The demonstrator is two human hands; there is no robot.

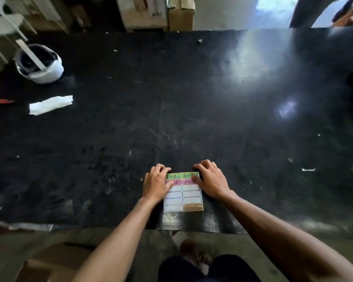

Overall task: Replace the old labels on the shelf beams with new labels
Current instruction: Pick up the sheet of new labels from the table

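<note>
We are at the label sheet (pixel 183 192), which lies flat near the near edge of the black desk (pixel 171 98), just in front of us. Its far rows carry coloured labels already written, a green strip and a pink one beneath; the rows nearer us are blank white, and one cell at the near right corner shows brown backing where a label is gone. No shelf beam is in view, so our judgement is that we are taking a fresh label off the sheet before carrying it to the shelf.

To do this well we should pin the sheet with one hand and lift a single label by a corner with a fingernail, peeling low and slowly so it does not curl or tear, and keeping the glue side off our fingers and the dusty desk. The written ones at the far end are likely what we want.

Our left hand (pixel 157 183) rests palm down on the left far corner of the sheet, fingers curled onto the green strip. Our right hand (pixel 211 181) lies on the right far corner, thumb over the pink row. Neither hand grips anything; both press flat, fingers loosely bent. Both forearms reach straight out from our body.

Well off to the far left sit a white helmet (pixel 40 64) and a folded white paper (pixel 50 104).
</note>
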